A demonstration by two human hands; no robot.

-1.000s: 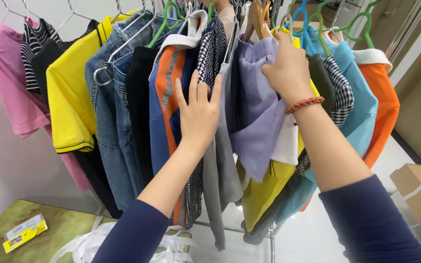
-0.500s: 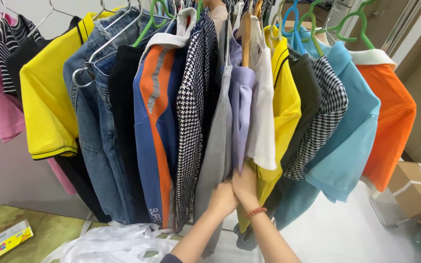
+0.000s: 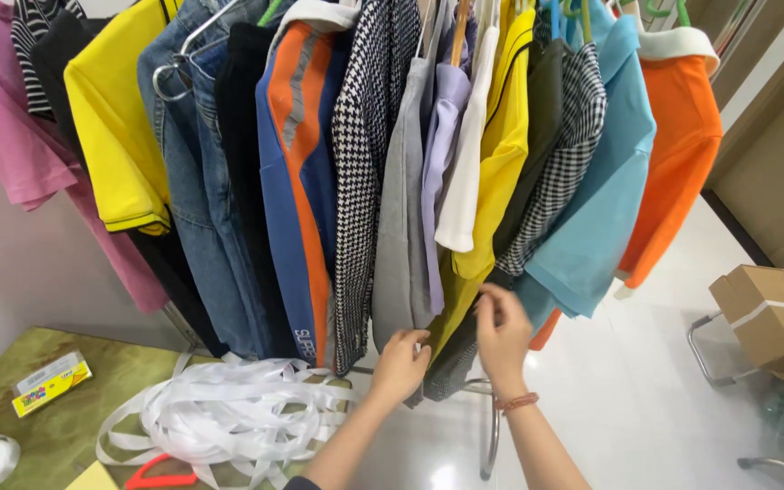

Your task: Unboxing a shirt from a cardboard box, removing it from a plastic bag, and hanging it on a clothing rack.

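While both hands [image 3: 451, 349] pinch its hem, the grey garment [image 3: 401, 227] hangs above.

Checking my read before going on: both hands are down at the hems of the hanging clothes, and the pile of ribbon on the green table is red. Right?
Not quite. In the head view the ribbon pile on the green table is white, not red. The rest holds: the left hand and right hand are both down at the hems of the hanging clothes.
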